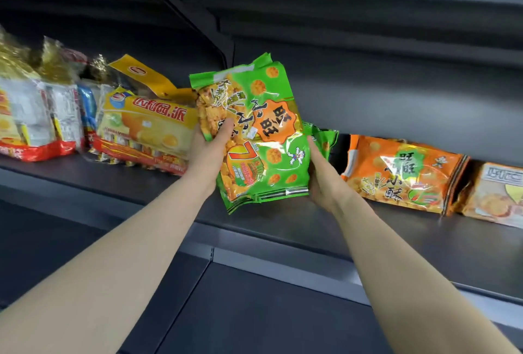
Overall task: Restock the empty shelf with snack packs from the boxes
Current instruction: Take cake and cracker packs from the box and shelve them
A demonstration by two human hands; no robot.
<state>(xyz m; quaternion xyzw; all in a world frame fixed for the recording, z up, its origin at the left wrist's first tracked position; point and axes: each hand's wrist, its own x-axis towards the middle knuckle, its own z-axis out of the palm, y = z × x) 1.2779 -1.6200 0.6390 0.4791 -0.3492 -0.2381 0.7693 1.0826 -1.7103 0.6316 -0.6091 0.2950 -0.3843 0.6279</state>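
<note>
Both bare forearms reach up from the bottom corners of my view and meet at the middle. My left hand grips the green snack pack by its left edge, with the thumb laid across the printed front and the fingers curled out of sight behind it. My right hand holds the pack's lower right edge, thumb along the side and the fingers tucked behind, so both sets of fingers are clamped on the pack. It is held upright and leaning a little to the left, print upside down, above the front part of the shelf. Layered edges at its bottom suggest more than one pack in the grip, but I cannot tell how many.

Just behind my right hand a second green pack shows on the shelf. To its right lies an orange snack pack, tilted against the back wall, with a beige pack touching it at the far right. To the left of my left hand a yellow pie pack leans back, and beyond it stands a row of white bags with gold tops. The underside of the upper shelf fills the top of the view.
</note>
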